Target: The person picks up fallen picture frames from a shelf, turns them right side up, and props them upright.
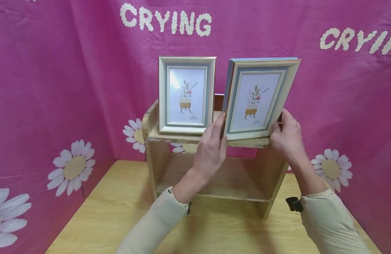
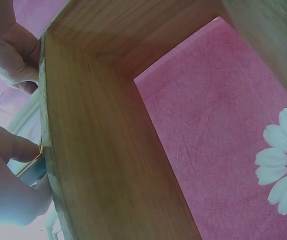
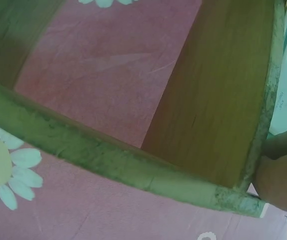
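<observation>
Cream-edged, the tilted picture frame (image 1: 258, 100) sits at the upper front edge of the wooden shelf unit (image 1: 272, 174), lower sides pinched by the part-closed left hand (image 1: 209, 146) and right hand (image 1: 288, 138), and could tip forward or knock the neighbouring frame (image 1: 187, 95) if either grip slackens.
</observation>
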Motion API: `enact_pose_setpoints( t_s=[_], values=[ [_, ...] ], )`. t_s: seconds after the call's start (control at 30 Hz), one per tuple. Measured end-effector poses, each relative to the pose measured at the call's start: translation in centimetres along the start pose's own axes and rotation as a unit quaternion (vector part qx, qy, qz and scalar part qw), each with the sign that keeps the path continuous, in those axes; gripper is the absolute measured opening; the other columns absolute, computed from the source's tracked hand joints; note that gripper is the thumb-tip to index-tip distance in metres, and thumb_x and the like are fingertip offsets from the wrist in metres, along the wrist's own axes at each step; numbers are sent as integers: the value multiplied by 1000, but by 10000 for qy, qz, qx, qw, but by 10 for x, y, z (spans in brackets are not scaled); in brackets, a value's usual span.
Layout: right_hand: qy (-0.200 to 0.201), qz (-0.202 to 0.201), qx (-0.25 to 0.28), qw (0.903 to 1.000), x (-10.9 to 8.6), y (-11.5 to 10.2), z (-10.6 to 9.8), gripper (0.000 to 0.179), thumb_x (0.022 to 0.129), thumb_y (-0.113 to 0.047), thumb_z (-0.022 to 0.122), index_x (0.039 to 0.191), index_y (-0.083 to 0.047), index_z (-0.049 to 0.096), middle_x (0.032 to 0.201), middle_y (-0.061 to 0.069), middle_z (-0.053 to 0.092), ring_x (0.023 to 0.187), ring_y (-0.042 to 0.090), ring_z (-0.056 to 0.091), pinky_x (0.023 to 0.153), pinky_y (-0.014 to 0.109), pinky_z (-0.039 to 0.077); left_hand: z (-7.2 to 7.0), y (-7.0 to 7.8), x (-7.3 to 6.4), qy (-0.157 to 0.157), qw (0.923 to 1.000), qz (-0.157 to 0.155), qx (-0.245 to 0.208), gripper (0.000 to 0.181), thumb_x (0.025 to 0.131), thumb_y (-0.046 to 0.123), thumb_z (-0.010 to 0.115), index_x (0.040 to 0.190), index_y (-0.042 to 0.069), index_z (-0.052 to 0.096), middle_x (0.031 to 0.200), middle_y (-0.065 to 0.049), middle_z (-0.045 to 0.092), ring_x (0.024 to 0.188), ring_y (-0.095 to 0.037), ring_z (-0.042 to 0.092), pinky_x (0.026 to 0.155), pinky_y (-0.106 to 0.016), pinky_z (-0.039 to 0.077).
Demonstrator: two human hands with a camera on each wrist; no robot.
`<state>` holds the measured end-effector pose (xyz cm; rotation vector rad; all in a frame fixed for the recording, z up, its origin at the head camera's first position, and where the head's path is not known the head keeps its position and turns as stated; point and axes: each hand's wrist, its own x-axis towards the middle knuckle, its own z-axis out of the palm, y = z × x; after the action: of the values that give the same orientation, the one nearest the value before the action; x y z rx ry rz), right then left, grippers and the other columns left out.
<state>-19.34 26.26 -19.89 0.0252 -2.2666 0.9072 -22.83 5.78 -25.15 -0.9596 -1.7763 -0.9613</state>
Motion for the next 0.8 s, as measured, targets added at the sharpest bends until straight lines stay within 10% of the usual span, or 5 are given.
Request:
enact_pose_setpoints(
  t_s=[0.43,0.8],
  values=[
    [-764,-77,-209,9968,12,5,16,34,96,5,37,127,14,47,123,35,57,117,41,53,102,57,41,4,-6,-13,460,9980,-105,429,66,83,-8,66,142,5,42,111,-19,66,83,-28,62,59,-31,57],
    [-1033,252,-326,9938,27,4,2,32,100,-3,35,128,10,47,125,32,55,110,36,48,98,53,39,13,-2,-2,611,9975,149,324,67,81,-8,67,141,8,42,104,-17,66,78,-27,61,57,-29,56]
  ],
)
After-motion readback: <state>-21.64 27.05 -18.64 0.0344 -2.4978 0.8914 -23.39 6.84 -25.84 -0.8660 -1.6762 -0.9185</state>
